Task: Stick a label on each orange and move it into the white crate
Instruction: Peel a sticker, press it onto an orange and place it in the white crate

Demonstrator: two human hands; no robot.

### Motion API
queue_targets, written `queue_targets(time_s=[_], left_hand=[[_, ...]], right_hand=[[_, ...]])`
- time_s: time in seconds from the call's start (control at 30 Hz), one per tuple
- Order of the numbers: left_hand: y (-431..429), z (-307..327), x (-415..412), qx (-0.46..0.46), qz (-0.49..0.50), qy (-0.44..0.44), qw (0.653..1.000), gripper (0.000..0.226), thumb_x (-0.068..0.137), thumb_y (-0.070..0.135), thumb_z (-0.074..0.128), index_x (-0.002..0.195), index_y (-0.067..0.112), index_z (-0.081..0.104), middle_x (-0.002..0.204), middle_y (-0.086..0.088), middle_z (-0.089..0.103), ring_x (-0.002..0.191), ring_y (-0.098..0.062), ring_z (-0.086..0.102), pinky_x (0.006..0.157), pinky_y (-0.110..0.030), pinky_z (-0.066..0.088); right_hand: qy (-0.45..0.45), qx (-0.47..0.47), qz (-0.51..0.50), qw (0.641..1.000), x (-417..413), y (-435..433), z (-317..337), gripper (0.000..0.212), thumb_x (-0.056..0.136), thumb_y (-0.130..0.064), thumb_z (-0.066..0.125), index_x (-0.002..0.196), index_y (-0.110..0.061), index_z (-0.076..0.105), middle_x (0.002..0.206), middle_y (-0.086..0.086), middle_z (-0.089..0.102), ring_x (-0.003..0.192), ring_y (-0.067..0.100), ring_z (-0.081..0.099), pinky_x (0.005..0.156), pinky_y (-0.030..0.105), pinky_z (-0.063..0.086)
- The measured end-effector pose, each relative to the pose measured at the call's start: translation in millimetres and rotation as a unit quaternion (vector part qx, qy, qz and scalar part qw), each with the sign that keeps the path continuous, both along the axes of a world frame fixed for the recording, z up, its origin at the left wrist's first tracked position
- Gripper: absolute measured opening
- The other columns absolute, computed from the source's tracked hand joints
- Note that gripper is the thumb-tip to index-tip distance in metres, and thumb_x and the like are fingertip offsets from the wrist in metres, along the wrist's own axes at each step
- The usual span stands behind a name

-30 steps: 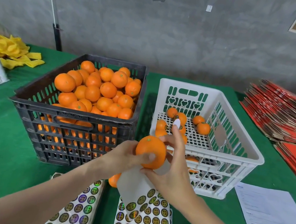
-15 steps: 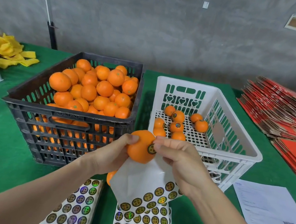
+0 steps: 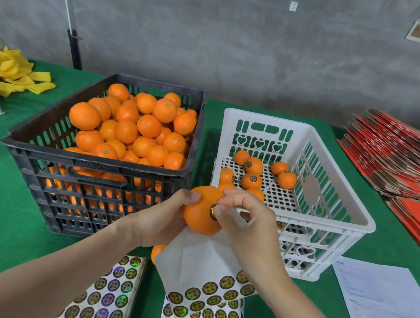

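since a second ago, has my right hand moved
Yes. The right hand came down: its forefinger was raised above the floor of the white crate; now it presses the label onto the orange by the crate's near rim.

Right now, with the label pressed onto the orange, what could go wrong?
The right hand presses only part of the label on the orange; a free edge may lift. The sticker sheet hangs under the right hand and could snag on the white crate. The loose orange behind it may be forgotten.
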State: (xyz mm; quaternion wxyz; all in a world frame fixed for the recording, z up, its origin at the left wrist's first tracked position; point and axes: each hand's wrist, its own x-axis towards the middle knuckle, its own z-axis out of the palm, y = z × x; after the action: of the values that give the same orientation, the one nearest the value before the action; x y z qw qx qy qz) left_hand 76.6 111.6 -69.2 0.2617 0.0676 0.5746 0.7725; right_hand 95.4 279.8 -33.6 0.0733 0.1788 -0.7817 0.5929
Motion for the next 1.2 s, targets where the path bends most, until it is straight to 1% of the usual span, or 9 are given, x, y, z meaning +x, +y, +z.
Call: queue_targets(time_s=[0.1, 0.23, 0.47, 0.6, 0.7, 0.87, 0.97, 1.1, 1.2], left_hand=[[-4, 2, -2, -0.003, -0.022, 0.007, 1.0, 0.093, 0.047, 0.066, 0.081, 0.124, 0.018, 0.057, 0.117, -0.009, 0.069, 0.105, -0.024, 0.066, 0.085, -0.032, 0.054], [-9, 1, -2, -0.019, -0.058, 0.003, 0.998, 0.093, 0.053, 0.066, 0.079, 0.127, 0.016, 0.054, 0.122, -0.008, 0.067, 0.111, -0.025, 0.063, 0.092, -0.035, 0.051], [-1, 10, -13, -0.004, -0.034, 0.01, 0.999, 0.088, 0.054, 0.069, 0.078, 0.123, 0.018, 0.061, 0.123, -0.011, 0.066, 0.114, -0.027, 0.062, 0.093, -0.037, 0.053], [-2, 17, -20, -0.052, -0.003, 0.002, 0.999, 0.089, 0.071, 0.084, 0.03, 0.097, 0.013, 0.077, 0.112, -0.012, 0.071, 0.105, -0.027, 0.067, 0.084, -0.031, 0.055], [-8, 17, -26, -0.065, 0.028, 0.047, 0.996, 0.044, 0.067, 0.054, 0.078, 0.079, 0.012, 0.077, 0.091, -0.013, 0.073, 0.081, -0.025, 0.07, 0.067, -0.03, 0.057], [-9, 22, -29, -0.053, 0.061, 0.063, 0.995, 0.052, 0.066, -0.005, 0.068, 0.115, 0.011, 0.061, 0.102, -0.021, 0.068, 0.089, -0.038, 0.067, 0.076, -0.045, 0.059], [-12, 25, -29, -0.021, 0.031, 0.067, 0.997, 0.057, 0.074, -0.006, 0.062, 0.129, 0.009, 0.056, 0.113, -0.022, 0.066, 0.099, -0.039, 0.065, 0.077, -0.046, 0.058], [-15, 24, -28, -0.008, 0.033, 0.037, 0.999, 0.049, 0.078, -0.001, 0.06, 0.127, 0.0, 0.056, 0.111, -0.023, 0.067, 0.091, -0.034, 0.069, 0.071, -0.04, 0.058], [-18, 25, -26, 0.018, 0.058, 0.024, 0.998, 0.059, 0.069, 0.003, 0.076, 0.125, 0.001, 0.057, 0.106, -0.021, 0.069, 0.087, -0.034, 0.07, 0.067, -0.039, 0.058]], right_hand=[[0.03, 0.02, 0.02, 0.999, -4, 6, 2, 0.023, 0.078, -0.01, 0.073, 0.089, -0.027, 0.062, 0.09, -0.012, 0.06, 0.085, 0.002, 0.057, 0.076, 0.016, 0.042], [-0.113, -0.014, 0.067, 0.991, -17, 16, 8, 0.077, 0.07, -0.017, 0.081, 0.131, -0.042, 0.04, 0.1, 0.0, 0.06, 0.081, 0.013, 0.058, 0.073, 0.025, 0.048], [0.004, 0.161, 0.162, 0.973, -15, 14, 5, 0.078, 0.066, -0.036, 0.085, 0.131, -0.033, 0.041, 0.125, -0.013, 0.048, 0.113, 0.001, 0.049, 0.091, 0.022, 0.045], [0.022, 0.089, 0.051, 0.994, -48, 22, 27, 0.066, 0.057, -0.032, 0.082, 0.112, -0.037, 0.046, 0.108, -0.021, 0.049, 0.095, -0.004, 0.051, 0.07, 0.011, 0.044], [-0.026, 0.105, -0.06, 0.992, -119, 48, 45, 0.062, 0.067, -0.025, 0.078, 0.116, -0.03, 0.04, 0.099, -0.017, 0.045, 0.088, 0.003, 0.051, 0.062, 0.019, 0.041], [-0.198, 0.531, -0.034, 0.823, -220, 100, -18, 0.066, 0.074, -0.01, 0.074, 0.13, -0.007, 0.039, 0.12, 0.007, 0.054, 0.108, 0.026, 0.055, 0.089, 0.034, 0.05], [-0.171, 0.596, -0.018, 0.784, -239, 113, -49, 0.047, 0.093, -0.016, 0.052, 0.136, -0.004, 0.037, 0.14, 0.0, 0.04, 0.131, 0.029, 0.038, 0.098, 0.019, 0.042], [-0.194, 0.645, -0.025, 0.739, -230, 110, -42, 0.06, 0.088, -0.043, 0.056, 0.141, -0.026, 0.033, 0.146, -0.007, 0.034, 0.139, 0.023, 0.026, 0.113, 0.045, 0.023], [-0.102, 0.441, 0.045, 0.89, -202, 96, -10, 0.049, 0.086, -0.029, 0.067, 0.13, -0.015, 0.049, 0.134, 0.005, 0.051, 0.124, 0.023, 0.047, 0.106, 0.038, 0.038]])
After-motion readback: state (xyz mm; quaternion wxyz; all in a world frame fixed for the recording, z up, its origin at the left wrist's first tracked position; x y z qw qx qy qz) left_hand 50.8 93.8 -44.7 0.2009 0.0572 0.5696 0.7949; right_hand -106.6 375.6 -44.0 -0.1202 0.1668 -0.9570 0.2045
